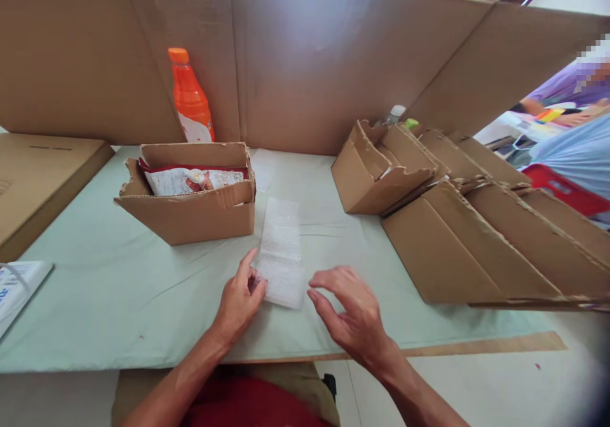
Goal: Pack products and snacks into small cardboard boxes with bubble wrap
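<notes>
A narrow strip of translucent white plastic wrap, with creases across it, lies flat on the table in front of me. My left hand is at the strip's lower left edge, its index finger stretched forward and thumb apart; whether it touches the plastic I cannot tell. On the other side, my right hand hovers just off the strip's right edge with thumb and fingers spread and nothing between them. Beyond my left hand stands an open cardboard box containing a white and red printed packet.
An orange bottle stands behind the box, against a tall cardboard partition. Several cardboard bins line the right side. A flat carton and a white printed packet lie left. Another person's arm shows beyond the partition.
</notes>
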A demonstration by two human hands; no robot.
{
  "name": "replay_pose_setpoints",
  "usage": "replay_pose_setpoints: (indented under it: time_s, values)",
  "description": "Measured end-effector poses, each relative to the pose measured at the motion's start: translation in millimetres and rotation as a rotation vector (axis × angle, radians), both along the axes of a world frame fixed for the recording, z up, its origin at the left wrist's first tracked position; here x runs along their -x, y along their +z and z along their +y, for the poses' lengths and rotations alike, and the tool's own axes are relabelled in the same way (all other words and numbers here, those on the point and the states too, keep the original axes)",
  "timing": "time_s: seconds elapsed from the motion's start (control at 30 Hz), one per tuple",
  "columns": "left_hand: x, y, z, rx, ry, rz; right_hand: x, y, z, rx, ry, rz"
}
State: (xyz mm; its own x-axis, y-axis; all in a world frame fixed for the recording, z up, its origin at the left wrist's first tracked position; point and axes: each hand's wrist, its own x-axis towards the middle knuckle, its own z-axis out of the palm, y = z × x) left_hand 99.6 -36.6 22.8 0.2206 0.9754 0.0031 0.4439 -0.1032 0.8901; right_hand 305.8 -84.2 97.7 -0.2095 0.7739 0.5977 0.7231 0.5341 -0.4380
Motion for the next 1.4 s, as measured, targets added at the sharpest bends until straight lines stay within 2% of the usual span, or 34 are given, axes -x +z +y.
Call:
replay_pose_setpoints:
  time_s: [0.1,0.2,0.27,0.33,0.43,0.5,0.57,0.6,0.7,0.77,0.83,0.9,1.0,1.07,1.13,1.27,1.4]
  values:
    - [-3.1,-4.7,12.8,-0.009,0.017,0.105,0.0,-21.0,-13.2,0.098,0.055,-0.131]
    - [-4.1,-8.5,16.6,-0.068,0.035,0.207,5.0,-52.5,-8.5,0.205,0.077,-0.294]
    - [0.0,-7.7,13.2,-0.201,0.049,0.241,7.1,-69.2,-1.0,0.214,0.082,-0.328]
    - [8.3,-3.9,4.6,-0.383,0.005,0.249,7.4,-76.6,4.5,0.203,0.077,-0.279]
    - [22.9,3.1,-13.4,-0.534,-0.184,0.227,5.6,-71.9,4.6,0.298,0.088,-0.088]
    - [28.7,5.0,-23.1,-0.491,-0.251,0.195,4.2,-64.5,0.3,0.454,0.120,0.014]
    - [29.2,3.4,-26.9,-0.399,-0.220,0.176,3.2,-58.3,-5.7,0.538,0.099,0.062]
    - [27.6,1.4,-26.3,-0.352,-0.193,0.180,3.0,-56.2,-9.0,0.505,0.057,0.068]
    - [19.4,-5.6,-18.4,-0.302,-0.134,0.219,3.7,-53.6,-17.8,0.219,-0.078,0.009]
    - [15.1,-8.4,-13.0,-0.365,-0.095,0.257,6.1,-54.8,-20.3,0.120,-0.040,-0.105]
    - [14.7,-8.6,-11.6,-0.458,-0.058,0.279,9.7,-58.9,-18.5,0.132,0.045,-0.226]
    - [19.0,-6.3,-15.2,-0.521,-0.091,0.264,13.3,-64.6,-13.4,0.152,0.090,-0.282]
    - [29.7,-1.3,-26.4,-0.514,-0.233,0.206,15.8,-70.0,-6.5,0.227,0.102,-0.184]
    - [34.8,0.6,-32.4,-0.435,-0.255,0.187,15.1,-68.5,-6.3,0.344,0.121,-0.094]
    - [35.4,0.3,-32.8,-0.345,-0.216,0.201,13.6,-63.5,-9.4,0.387,0.095,-0.065]
    - [25.9,-4.2,-16.3,-0.330,-0.135,0.290,15.7,-53.9,-16.2,0.208,-0.068,-0.207]
    - [18.9,-3.3,-4.5,-0.358,-0.037,0.297,23.0,-56.0,-9.5,0.220,0.012,-0.372]
